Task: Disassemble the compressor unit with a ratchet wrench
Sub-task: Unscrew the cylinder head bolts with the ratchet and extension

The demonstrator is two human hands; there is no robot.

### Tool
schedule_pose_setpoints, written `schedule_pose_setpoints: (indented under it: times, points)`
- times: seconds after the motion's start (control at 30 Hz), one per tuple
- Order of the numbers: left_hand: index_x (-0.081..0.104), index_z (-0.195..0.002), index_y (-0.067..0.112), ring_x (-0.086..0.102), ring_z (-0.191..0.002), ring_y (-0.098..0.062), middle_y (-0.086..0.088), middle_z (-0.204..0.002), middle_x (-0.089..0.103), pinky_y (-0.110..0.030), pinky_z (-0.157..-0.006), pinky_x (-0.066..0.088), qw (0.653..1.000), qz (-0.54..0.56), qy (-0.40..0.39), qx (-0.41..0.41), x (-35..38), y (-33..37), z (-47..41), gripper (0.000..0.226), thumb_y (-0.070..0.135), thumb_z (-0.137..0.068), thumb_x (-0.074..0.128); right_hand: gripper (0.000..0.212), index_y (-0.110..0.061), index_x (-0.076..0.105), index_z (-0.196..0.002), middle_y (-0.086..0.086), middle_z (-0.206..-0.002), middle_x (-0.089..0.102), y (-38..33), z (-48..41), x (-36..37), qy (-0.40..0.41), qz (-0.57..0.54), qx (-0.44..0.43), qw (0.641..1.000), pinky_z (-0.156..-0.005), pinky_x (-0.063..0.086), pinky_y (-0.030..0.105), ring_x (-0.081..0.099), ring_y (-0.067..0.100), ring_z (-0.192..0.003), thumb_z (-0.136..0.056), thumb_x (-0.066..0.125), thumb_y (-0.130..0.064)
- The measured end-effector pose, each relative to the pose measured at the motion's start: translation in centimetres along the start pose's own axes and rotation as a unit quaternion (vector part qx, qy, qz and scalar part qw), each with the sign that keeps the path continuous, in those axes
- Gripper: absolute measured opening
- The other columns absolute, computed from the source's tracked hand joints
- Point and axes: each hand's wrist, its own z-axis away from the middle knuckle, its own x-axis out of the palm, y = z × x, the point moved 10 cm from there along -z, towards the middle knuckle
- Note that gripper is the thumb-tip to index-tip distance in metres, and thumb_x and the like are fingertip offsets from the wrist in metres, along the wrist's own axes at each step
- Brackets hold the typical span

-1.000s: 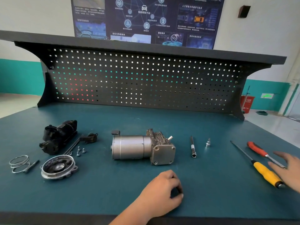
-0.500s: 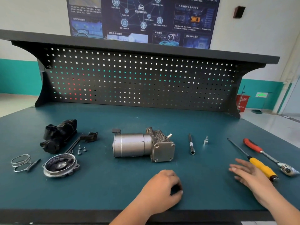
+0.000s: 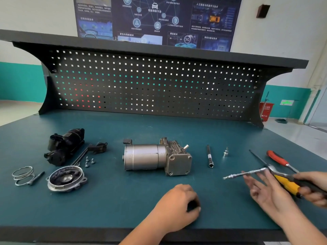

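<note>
- Head view, mid-bench: compressor unit (image 3: pixel 155 157) on its side, silver cylinder to the left, square bolted end plate facing the near edge, touched by neither hand.
- Near edge of the bench (image 3: pixel 123 200), in front of the unit: left hand (image 3: pixel 175 206), knuckles up, fingers curled in over a dark gap, nothing plainly held.
- Further right: right hand (image 3: pixel 270 191), palm up, fingers spread and straight, just under the ratchet wrench (image 3: pixel 270 168).
- Wrench off the surface, its extension pointing left toward the unit, dark handle gripped by another hand (image 3: pixel 315 188) at the right edge.
- Beneath these: yellow screwdriver (image 3: pixel 287 185); behind it, a red-handled tool (image 3: pixel 278 158).
- Between unit and hands: a loose extension bar (image 3: pixel 210 156) and a small socket (image 3: pixel 226 152), apart.
- Far left: black housing (image 3: pixel 64 146), round cover (image 3: pixel 66 178), wire rings (image 3: pixel 23 175), a few screws (image 3: pixel 89 160).
</note>
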Motion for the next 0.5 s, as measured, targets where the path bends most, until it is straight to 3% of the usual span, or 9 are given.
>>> schedule_pose_setpoints:
  times: [0.1, 0.23, 0.3, 0.4, 0.5]
  points:
    - [0.063, -0.097, 0.015, 0.051, -0.099, -0.013, 0.0, -0.101, 0.058, -0.024, -0.087, 0.041, 1.0, 0.011, 0.02, -0.009, -0.4, 0.0, 0.0, 0.02, 0.029, -0.087, 0.054, 0.02, -0.011, 0.047, -0.079, 0.012, -0.062, 0.07, 1.8, 0.0, 1.7, 0.049, -0.011, 0.022, 0.998, -0.037, 0.042, 0.009, 0.063, 0.004, -0.046, -0.098, 0.045, -0.014]
    - [0.053, -0.115, 0.021, 0.052, -0.095, 0.005, 0.008, -0.111, 0.054, -0.008, -0.079, 0.04, 0.966, 0.173, 0.142, -0.13, -3.2, -2.6, 0.5, 0.026, 0.029, -0.091, 0.056, 0.017, -0.007, 0.054, -0.08, 0.012, -0.068, 0.072, 3.5, 2.1, 5.3, 0.014, -0.023, 0.038, 0.999, -0.041, 0.046, 0.01, 0.059, 0.001, -0.044, -0.095, 0.049, -0.011]
    - [0.051, -0.116, 0.024, 0.057, -0.09, 0.003, 0.006, -0.109, 0.059, -0.013, -0.079, 0.045, 0.942, 0.272, 0.105, -0.169, -2.4, -2.9, 0.6, 0.022, 0.029, -0.095, 0.052, 0.013, -0.008, 0.057, -0.081, 0.012, -0.072, 0.073, 3.9, 3.7, 7.3, -0.024, -0.001, 0.027, 0.999, -0.042, 0.047, 0.01, 0.059, 0.001, -0.045, -0.093, 0.051, -0.011]
    - [0.057, -0.098, 0.021, 0.063, -0.064, -0.01, 0.005, -0.076, 0.065, -0.022, -0.06, 0.05, 0.89, 0.426, 0.019, -0.164, -0.5, -0.7, 0.5, 0.015, 0.023, -0.099, 0.043, 0.005, -0.01, 0.058, -0.084, 0.014, -0.076, 0.072, 4.3, 5.8, 10.4, -0.096, 0.032, -0.008, 0.995, -0.045, 0.049, 0.014, 0.062, 0.006, -0.05, -0.079, 0.056, -0.012]
    - [0.058, -0.08, 0.018, 0.044, -0.041, -0.009, 0.009, -0.049, 0.044, -0.022, -0.044, 0.041, 0.875, 0.459, 0.017, -0.15, -0.7, 0.2, 0.9, 0.025, 0.022, -0.099, 0.044, 0.012, -0.013, 0.062, -0.083, 0.009, -0.082, 0.072, 3.6, 7.6, 12.1, -0.146, 0.084, -0.05, 0.984, -0.046, 0.048, 0.017, 0.063, 0.008, -0.057, -0.072, 0.056, -0.016]
